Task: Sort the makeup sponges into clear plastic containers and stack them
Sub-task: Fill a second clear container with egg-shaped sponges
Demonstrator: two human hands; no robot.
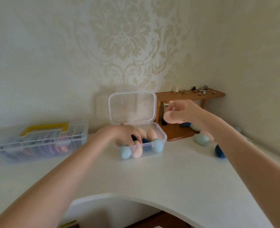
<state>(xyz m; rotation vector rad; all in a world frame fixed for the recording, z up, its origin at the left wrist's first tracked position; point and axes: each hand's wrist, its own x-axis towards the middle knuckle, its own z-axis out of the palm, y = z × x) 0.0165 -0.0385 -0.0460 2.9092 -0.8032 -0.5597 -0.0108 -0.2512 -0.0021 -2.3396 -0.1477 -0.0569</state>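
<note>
across the lower part of the view spreads a white desk (177, 175) with a curved front edge, set against a cream patterned wall (122, 40). at the far left of the desk lies a closed clear organizer case (37, 142) with a yellow handle, its contents blurred. in the right corner stands a small wooden shelf (190, 96) with tiny trinkets scattered on its top board.

near the middle of the desk sits a clear plastic container (162, 137) with its hinged lid (132, 107) standing upright at the back. inside it lie pale blue, peach and dark blue makeup sponges (157, 145), packed close together.

to the right of the container, loose sponges rest on the desk by the shelf: a pale green sponge (201, 139) and a dark blue sponge (219, 152), with others partly hidden behind the right arm.

the left hand (119, 134) reaches down into the container, its fingers bent among the sponges there; whether it grips one, i cannot tell. the right hand (183, 109) is raised above the container's right side, well apart from the left, pinching a peach sponge (172, 118) that hangs below its fingertips.
</note>
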